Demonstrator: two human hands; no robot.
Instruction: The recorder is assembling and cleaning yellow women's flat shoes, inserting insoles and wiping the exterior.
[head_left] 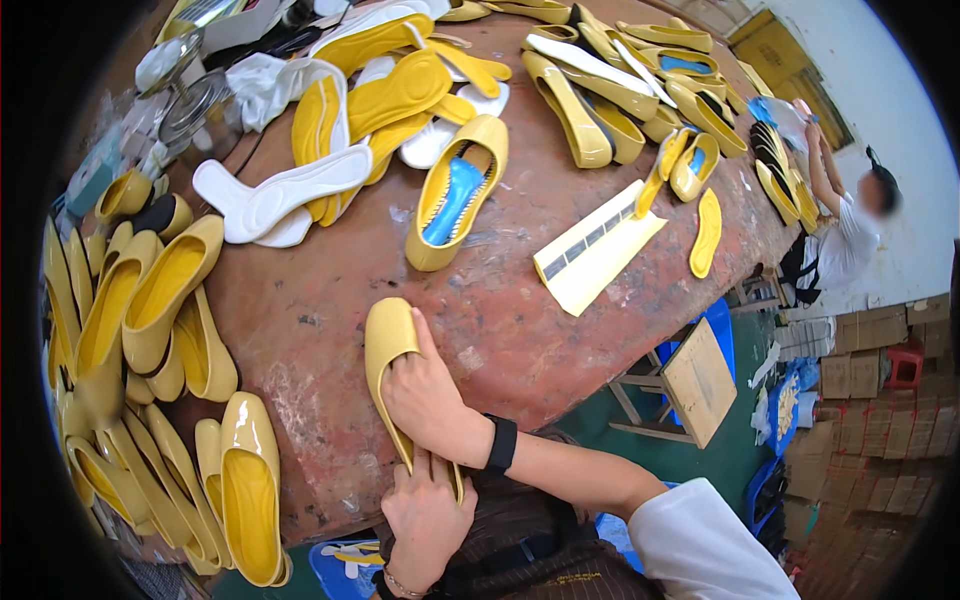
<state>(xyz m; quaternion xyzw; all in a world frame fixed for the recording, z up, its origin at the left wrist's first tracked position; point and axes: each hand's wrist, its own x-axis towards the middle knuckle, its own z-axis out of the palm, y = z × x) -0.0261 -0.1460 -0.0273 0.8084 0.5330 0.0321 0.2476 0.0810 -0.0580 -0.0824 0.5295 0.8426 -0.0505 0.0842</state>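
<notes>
A yellow flat shoe (390,335) lies at the table's front edge, toe pointing away from me. My right hand (430,400), with a black band at the wrist, reaches into its opening; one finger runs along the outer right side and the other fingertips are hidden inside. Nearer to me, my left hand (428,515) grips the heel end, its fingers over the back rim. Beyond them stands another yellow shoe (425,250) with a blue patch inside its open sole. White insoles (300,190) and yellow insoles (400,95) are heaped behind it.
Finished-looking yellow shoes (250,500) crowd the left side. More yellow shoes (570,110) are piled at the back right, near a cream strip (600,250) and a single yellow insole (706,235). A wooden stool (700,380) stands beyond the right edge. Another person (850,240) works at the far right.
</notes>
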